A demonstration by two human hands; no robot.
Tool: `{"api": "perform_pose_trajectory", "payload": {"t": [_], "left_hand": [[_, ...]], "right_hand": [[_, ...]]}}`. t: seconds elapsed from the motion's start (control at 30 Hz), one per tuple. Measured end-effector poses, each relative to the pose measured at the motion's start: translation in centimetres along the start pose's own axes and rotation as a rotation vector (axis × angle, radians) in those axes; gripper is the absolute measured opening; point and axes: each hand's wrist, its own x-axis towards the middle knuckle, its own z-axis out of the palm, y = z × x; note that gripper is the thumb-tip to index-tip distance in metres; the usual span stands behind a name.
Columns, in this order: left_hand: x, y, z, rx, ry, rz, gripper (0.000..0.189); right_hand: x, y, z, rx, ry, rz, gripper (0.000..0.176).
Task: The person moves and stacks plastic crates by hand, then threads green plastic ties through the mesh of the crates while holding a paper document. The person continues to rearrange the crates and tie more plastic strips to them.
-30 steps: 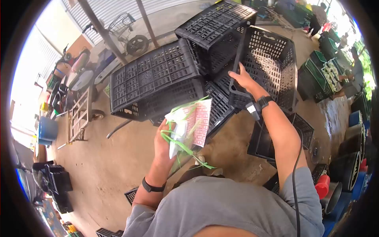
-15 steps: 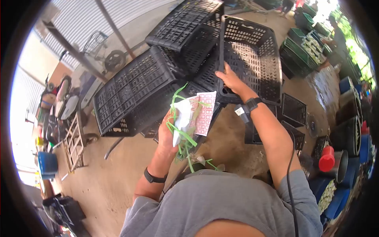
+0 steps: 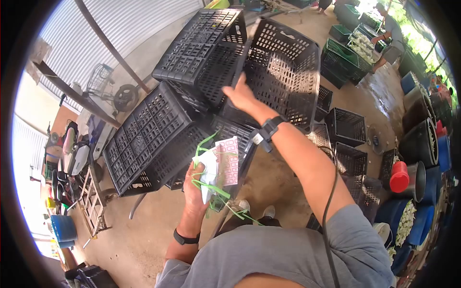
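My left hand [image 3: 194,185] is wrapped round a bundle of green plastic strips [image 3: 218,191], a white-blue packet [image 3: 208,173] and a sheet of red-printed labels [image 3: 228,161]. My right hand [image 3: 240,95] grips the near-left rim of a black perforated crate [image 3: 283,72], which is tilted with its open side toward me. Beside it on the left, a black crate [image 3: 199,43] lies on its side, open side facing right. Lower left, another black crate [image 3: 146,139] leans over, just beyond my left hand.
More black crates [image 3: 346,126] stand on the floor at right. Blue barrels [image 3: 422,225], a red container [image 3: 399,176] and a metal pot line the far right. A person [image 3: 391,36] bends by green crates [image 3: 338,60]. A wooden frame [image 3: 92,201] and motorbike are left.
The view has shifted rightward. My right hand has moved left and up with the tilted crate's rim. My left hand still holds the labels and strips, now slightly lower in view.
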Motion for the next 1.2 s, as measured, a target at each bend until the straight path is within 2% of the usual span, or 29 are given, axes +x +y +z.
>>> {"api": "perform_pose_trajectory", "payload": {"t": [0.03, 0.07, 0.1, 0.17, 0.2, 0.23, 0.3, 0.37, 0.43, 0.47, 0.5, 0.57, 0.6, 0.67, 0.7, 0.73, 0.77, 0.83, 0.87, 0.9, 0.97, 1.0, 1.03, 1.1, 1.13, 1.17, 1.2], "left_hand": [[0.0, 0.3, 0.5, 0.029, 0.009, 0.019, 0.033], [-0.1, 0.5, 0.8, 0.060, 0.022, 0.035, 0.032], [0.1, 0.5, 0.7, 0.063, 0.032, 0.039, 0.032], [0.7, 0.6, 0.4, 0.008, 0.061, 0.101, 0.033], [0.8, 0.9, 0.9, 0.001, 0.082, 0.141, 0.033], [0.8, 1.2, 0.8, -0.009, 0.094, 0.154, 0.033], [1.0, 1.6, 0.6, 0.035, 0.040, 0.212, 0.031], [1.1, 1.5, 0.1, 0.024, 0.045, 0.216, 0.030], [1.1, 1.3, 0.1, 0.033, 0.029, 0.195, 0.030], [1.1, 1.2, 0.7, 0.029, 0.064, 0.197, 0.030], [1.0, 1.2, 1.3, 0.035, 0.059, 0.198, 0.030], [1.0, 1.1, 2.4, -0.028, 0.017, 0.157, 0.032], [1.3, 0.7, 2.6, 0.024, 0.122, 0.141, 0.025], [1.8, 0.3, 0.9, 0.021, 0.121, 0.070, 0.021], [1.9, 0.2, 0.6, 0.009, 0.122, 0.006, 0.018], [1.7, 0.1, 0.4, -0.102, -0.041, -0.030, 0.015], [1.4, 0.4, 1.0, -0.053, 0.059, -0.059, 0.015], [1.2, 0.8, 0.3, -0.191, 0.066, -0.145, 0.015], [1.3, 0.7, 0.1, -0.143, -0.072, -0.108, 0.023], [1.0, 0.4, 0.2, -0.142, -0.082, -0.114, 0.023], [-0.3, -0.1, 1.4, 0.023, -0.213, -0.184, 0.043], [-0.6, -0.4, 2.2, 0.179, -0.343, -0.159, 0.067], [-0.8, -0.7, 3.0, 0.224, -0.437, -0.198, 0.068], [-1.8, -1.3, 5.6, 0.443, -0.341, -0.221, 0.058], [-2.2, -1.9, 6.4, 0.409, -0.308, -0.198, 0.038], [-2.4, -2.1, 6.3, 0.408, -0.312, -0.197, 0.038], [-2.6, -2.3, 6.0, 0.322, -0.292, -0.225, 0.029]], "right_hand": [[0.2, 1.1, 1.7, 0.043, -0.046, -0.063, 0.087], [0.8, 1.1, 2.1, 0.091, -0.151, 0.013, 0.087], [1.0, 1.2, 2.4, 0.097, -0.160, 0.012, 0.087], [1.3, 1.6, 2.9, -0.148, -0.244, -0.128, 0.077], [0.4, 0.9, 2.5, -0.229, -0.134, -0.114, 0.063], [0.1, 0.2, 1.8, -0.235, -0.171, -0.047, 0.055], [-3.3, -0.6, 0.5, 0.260, -0.175, -0.154, 0.054], [-7.9, -2.4, -0.6, 0.692, -0.427, -0.170, 0.065], [-10.6, -2.5, -1.3, 0.799, -0.686, -0.191, 0.077], [-11.7, -2.9, -2.0, 0.857, -0.775, -0.132, 0.083], [-12.5, -3.2, -2.2, 0.980, -0.772, -0.055, 0.068], [-13.5, -3.1, -3.1, 1.100, -0.717, 0.079, 0.062], [-13.9, -3.1, -3.8, 1.107, -0.709, 0.081, 0.062], [-14.7, -3.1, -5.6, 1.061, -0.600, 0.080, 0.055], [-14.9, -2.9, -6.6, 1.060, -0.589, 0.082, 0.055], [-15.0, -2.6, -7.6, 1.028, -0.587, 0.060, 0.058], [-15.2, -2.3, -8.5, 0.995, -0.585, 0.039, 0.061], [-16.0, -2.0, -10.1, 0.972, -0.550, 0.002, 0.061], [-16.6, -2.3, -11.0, 0.888, -0.530, -0.041, 0.062], [-17.1, -2.5, -11.8, 0.802, -0.509, -0.082, 0.062], [-18.2, -2.6, -12.5, 0.759, -0.512, -0.123, 0.062], [-18.6, -2.9, -12.7, 0.749, -0.567, -0.144, 0.059], [-19.0, -3.0, -12.9, 0.738, -0.623, -0.166, 0.056], [-19.6, -3.1, -13.3, 0.727, -0.653, -0.173, 0.053], [-19.9, -3.1, -13.4, 0.720, -0.652, -0.176, 0.053], [-20.1, -3.0, -13.5, 0.712, -0.651, -0.180, 0.052], [-20.3, -2.3, -13.3, 0.775, -0.653, -0.163, 0.052]]}}
